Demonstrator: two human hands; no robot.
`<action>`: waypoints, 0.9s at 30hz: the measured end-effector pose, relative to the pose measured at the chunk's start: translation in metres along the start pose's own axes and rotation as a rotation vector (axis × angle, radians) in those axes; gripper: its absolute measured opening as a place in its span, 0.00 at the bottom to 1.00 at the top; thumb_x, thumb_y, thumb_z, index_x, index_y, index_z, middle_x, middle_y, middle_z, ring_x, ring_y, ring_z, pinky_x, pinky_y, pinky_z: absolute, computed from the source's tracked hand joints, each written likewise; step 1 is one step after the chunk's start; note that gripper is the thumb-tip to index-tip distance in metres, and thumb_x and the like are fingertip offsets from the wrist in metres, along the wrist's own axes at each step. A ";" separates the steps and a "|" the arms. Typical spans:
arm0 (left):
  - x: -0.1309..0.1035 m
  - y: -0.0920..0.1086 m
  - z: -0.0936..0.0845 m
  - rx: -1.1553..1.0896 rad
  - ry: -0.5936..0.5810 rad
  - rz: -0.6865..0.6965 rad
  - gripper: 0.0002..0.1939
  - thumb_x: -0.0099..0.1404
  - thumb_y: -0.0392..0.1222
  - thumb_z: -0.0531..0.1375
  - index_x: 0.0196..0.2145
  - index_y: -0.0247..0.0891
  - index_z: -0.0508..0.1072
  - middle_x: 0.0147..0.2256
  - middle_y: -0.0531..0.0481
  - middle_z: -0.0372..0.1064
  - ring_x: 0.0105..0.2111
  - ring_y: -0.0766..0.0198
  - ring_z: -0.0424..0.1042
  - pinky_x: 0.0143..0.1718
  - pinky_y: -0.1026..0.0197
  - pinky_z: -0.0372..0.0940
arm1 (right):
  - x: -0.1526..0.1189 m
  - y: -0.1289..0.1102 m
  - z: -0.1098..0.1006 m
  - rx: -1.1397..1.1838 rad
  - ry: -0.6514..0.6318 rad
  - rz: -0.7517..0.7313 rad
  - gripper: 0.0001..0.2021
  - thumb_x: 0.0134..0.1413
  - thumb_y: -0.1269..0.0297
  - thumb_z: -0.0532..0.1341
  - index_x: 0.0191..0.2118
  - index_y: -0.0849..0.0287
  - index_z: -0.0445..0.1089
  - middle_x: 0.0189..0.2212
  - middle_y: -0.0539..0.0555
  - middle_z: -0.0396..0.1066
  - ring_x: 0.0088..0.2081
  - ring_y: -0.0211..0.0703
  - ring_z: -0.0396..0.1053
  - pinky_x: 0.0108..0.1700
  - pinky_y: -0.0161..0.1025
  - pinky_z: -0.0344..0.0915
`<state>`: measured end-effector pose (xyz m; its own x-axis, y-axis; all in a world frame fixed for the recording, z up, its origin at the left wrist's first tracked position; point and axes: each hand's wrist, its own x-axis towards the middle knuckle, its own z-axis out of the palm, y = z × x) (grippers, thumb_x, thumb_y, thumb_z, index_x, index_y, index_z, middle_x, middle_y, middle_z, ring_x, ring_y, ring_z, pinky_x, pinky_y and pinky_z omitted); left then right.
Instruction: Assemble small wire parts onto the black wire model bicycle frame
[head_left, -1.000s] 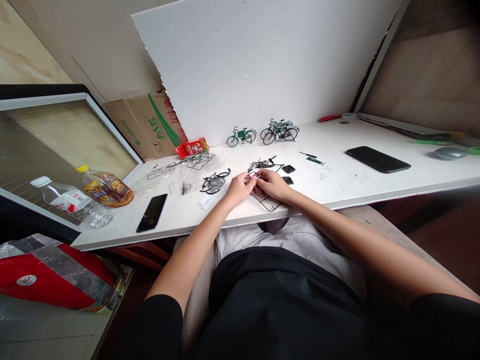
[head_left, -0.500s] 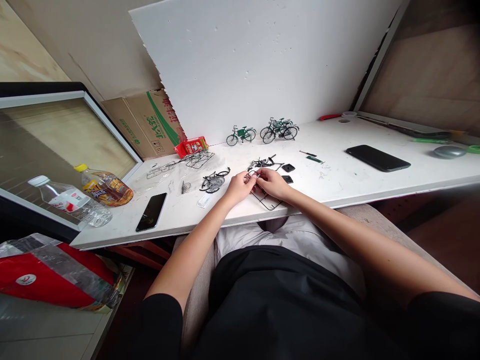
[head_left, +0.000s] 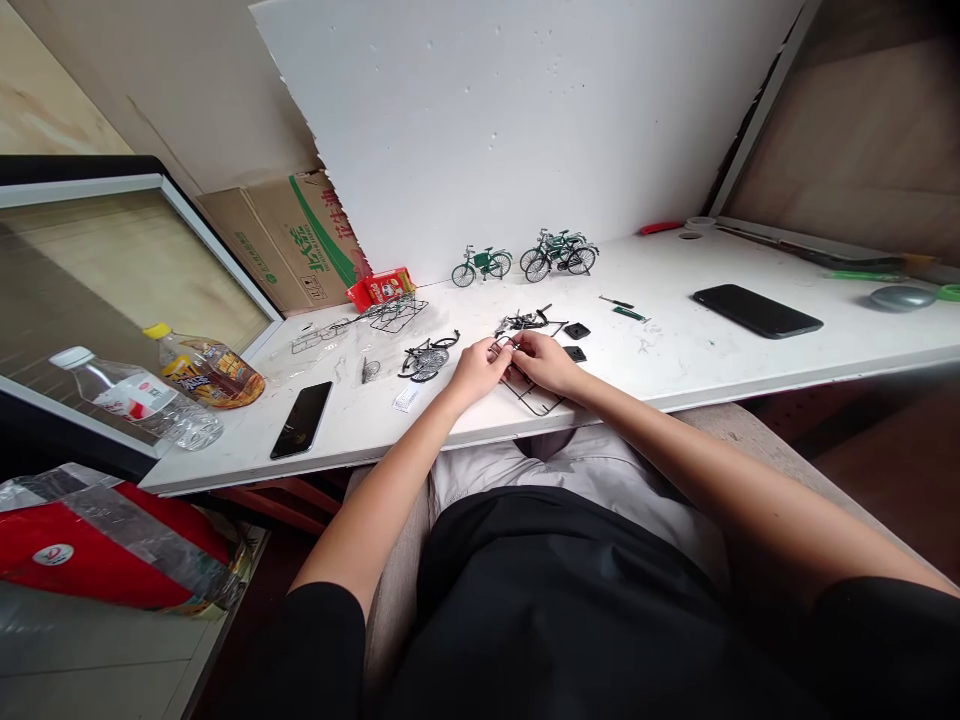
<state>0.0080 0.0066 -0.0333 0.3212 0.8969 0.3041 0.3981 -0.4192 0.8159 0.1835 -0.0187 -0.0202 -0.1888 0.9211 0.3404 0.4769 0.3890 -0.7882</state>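
My left hand (head_left: 480,368) and my right hand (head_left: 546,362) meet near the table's front edge, fingertips pinched together. Between them is a small, thin, dark model bicycle part (head_left: 500,342), mostly hidden by the fingers. Under my right hand lies a black plastic parts frame (head_left: 541,404). Just beyond the fingers are black model bicycle pieces (head_left: 527,319), with two small black square pieces (head_left: 577,330) to the right. Left of my left hand is a cluster of black wheels and frame parts (head_left: 427,358).
Assembled model bicycles (head_left: 481,264) stand at the back by a white board (head_left: 480,120). Phones lie left (head_left: 302,419) and right (head_left: 756,311). Two bottles (head_left: 202,368) lean at the left. Behind the parts is a red packet (head_left: 381,289); a small green tool (head_left: 628,313) lies right.
Both hands stay together at the same place, with only slight finger movement. The whole view has shifted a little. Nothing has visibly been put down or picked up.
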 end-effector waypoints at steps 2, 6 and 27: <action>0.000 -0.001 0.000 -0.010 0.001 -0.001 0.15 0.73 0.52 0.60 0.37 0.37 0.74 0.29 0.47 0.78 0.28 0.61 0.77 0.31 0.62 0.70 | 0.000 -0.001 0.000 0.002 0.001 0.005 0.07 0.60 0.67 0.58 0.39 0.60 0.72 0.32 0.55 0.78 0.34 0.45 0.72 0.39 0.38 0.66; 0.002 -0.006 0.002 -0.032 0.005 0.006 0.15 0.73 0.52 0.60 0.37 0.37 0.73 0.30 0.47 0.78 0.28 0.62 0.77 0.31 0.62 0.70 | 0.000 -0.001 0.000 0.000 -0.003 0.010 0.07 0.60 0.67 0.57 0.40 0.59 0.72 0.32 0.55 0.78 0.33 0.44 0.72 0.38 0.37 0.66; 0.003 -0.008 0.003 0.014 0.020 0.034 0.16 0.73 0.53 0.60 0.37 0.37 0.74 0.31 0.46 0.78 0.29 0.60 0.77 0.34 0.60 0.72 | 0.000 0.000 0.000 -0.019 -0.009 0.005 0.07 0.60 0.66 0.56 0.39 0.59 0.71 0.33 0.55 0.78 0.34 0.45 0.72 0.39 0.37 0.66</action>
<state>0.0081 0.0122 -0.0404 0.3174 0.8845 0.3419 0.3991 -0.4517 0.7979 0.1838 -0.0185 -0.0198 -0.1936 0.9233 0.3318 0.4944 0.3839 -0.7798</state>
